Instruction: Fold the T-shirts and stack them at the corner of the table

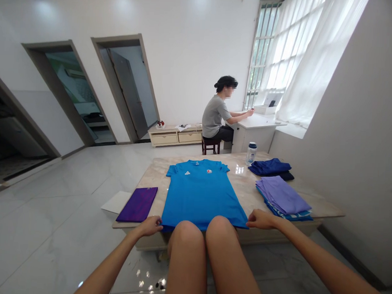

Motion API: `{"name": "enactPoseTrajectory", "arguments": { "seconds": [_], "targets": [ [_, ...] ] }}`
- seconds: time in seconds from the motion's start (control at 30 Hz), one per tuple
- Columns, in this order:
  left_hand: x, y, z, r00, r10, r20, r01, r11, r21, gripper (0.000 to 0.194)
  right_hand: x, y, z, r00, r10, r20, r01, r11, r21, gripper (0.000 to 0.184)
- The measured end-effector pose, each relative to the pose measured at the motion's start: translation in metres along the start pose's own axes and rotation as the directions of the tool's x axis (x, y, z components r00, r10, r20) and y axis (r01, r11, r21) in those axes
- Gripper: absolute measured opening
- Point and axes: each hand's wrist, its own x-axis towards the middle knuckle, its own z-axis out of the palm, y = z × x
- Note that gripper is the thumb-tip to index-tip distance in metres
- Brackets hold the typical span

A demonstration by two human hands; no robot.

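A blue T-shirt with small white logos on its chest lies spread flat, its collar away from me and its hem toward my knees. My left hand pinches the hem's left corner, while my right hand grips the right corner. Both sleeves lie out to the sides. Close to my left hand is a flat, neatly folded purple garment. Beyond my right hand, a folded lavender garment rests on a blue one with white print.
The shirt lies on a low marble-look table. A bottle with a dark blue cap stands at its back right, beside dark blue clothing. Further off, a person sits on a stool at a white desk.
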Motion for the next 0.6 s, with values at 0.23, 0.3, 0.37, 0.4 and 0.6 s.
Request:
{"name": "enactPoseTrajectory", "arguments": {
  "seconds": [0.23,0.3,0.37,0.4,0.6],
  "targets": [
    [0.052,0.019,-0.008,0.988,0.055,-0.146,-0.056,0.998,0.001,0.054,0.052,-0.014,-0.015,0.992,-0.102,-0.071,0.097,0.993,-0.065,0.053],
    [0.072,0.026,0.012,0.961,0.084,-0.263,-0.071,0.996,0.059,0.061,0.076,-0.024,0.01,0.974,-0.08,-0.211,0.058,0.992,-0.112,0.06],
    [0.087,0.031,0.039,0.951,0.074,-0.302,-0.036,0.991,0.129,0.066,0.097,-0.034,0.044,0.953,-0.056,-0.297,0.015,0.99,-0.139,0.065],
    [0.093,0.031,0.052,0.954,0.056,-0.296,-0.01,0.988,0.155,0.068,0.105,-0.038,0.062,0.947,-0.049,-0.318,0.001,0.989,-0.149,0.066],
    [0.114,0.012,0.097,0.912,0.073,-0.404,0.025,0.972,0.232,0.068,0.131,-0.027,0.12,0.928,-0.045,-0.37,-0.017,0.987,-0.162,0.074]
  ]
}}
